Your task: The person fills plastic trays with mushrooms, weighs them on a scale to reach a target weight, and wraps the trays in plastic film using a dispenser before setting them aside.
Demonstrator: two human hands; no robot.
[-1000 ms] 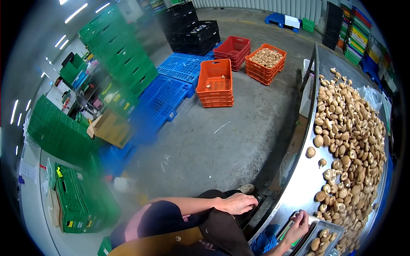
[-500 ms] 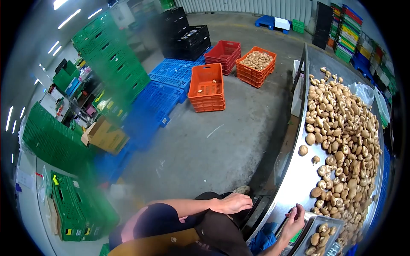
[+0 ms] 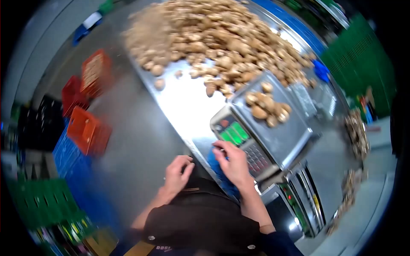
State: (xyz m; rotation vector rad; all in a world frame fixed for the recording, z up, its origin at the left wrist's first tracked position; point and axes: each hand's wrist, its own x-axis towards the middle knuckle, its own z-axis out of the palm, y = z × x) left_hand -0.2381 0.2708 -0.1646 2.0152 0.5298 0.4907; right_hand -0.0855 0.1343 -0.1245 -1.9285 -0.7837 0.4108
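My right hand (image 3: 234, 164) is beside the keypad and green display of the weighing scale (image 3: 265, 166), its fingers loosely bent and apart, with nothing visible in them. Just under it is a blue cloth-like thing (image 3: 220, 170) at the table edge. In front of my dark apron (image 3: 196, 213) hangs my left hand (image 3: 176, 174), half curled, thumb away from the fingers, holding nothing I can see. A small group of brown mushrooms (image 3: 267, 104) rests on the scale's metal pan (image 3: 290, 136). Behind it, a large heap of mushrooms (image 3: 222, 38) covers much of the steel table (image 3: 183, 102).
Clear plastic packaging (image 3: 320, 100) lies right of the scale. A machine with a dark top (image 3: 282, 213) stands close by my right forearm. Orange crates (image 3: 87, 132), a red crate (image 3: 73, 96) and blue pallets (image 3: 66, 149) are on the floor at left. Green crates (image 3: 358, 59) rise at right.
My view has swung right, from the floor and crates to the table and scale. Both hands now appear in front of my apron, the right one near the scale's display.
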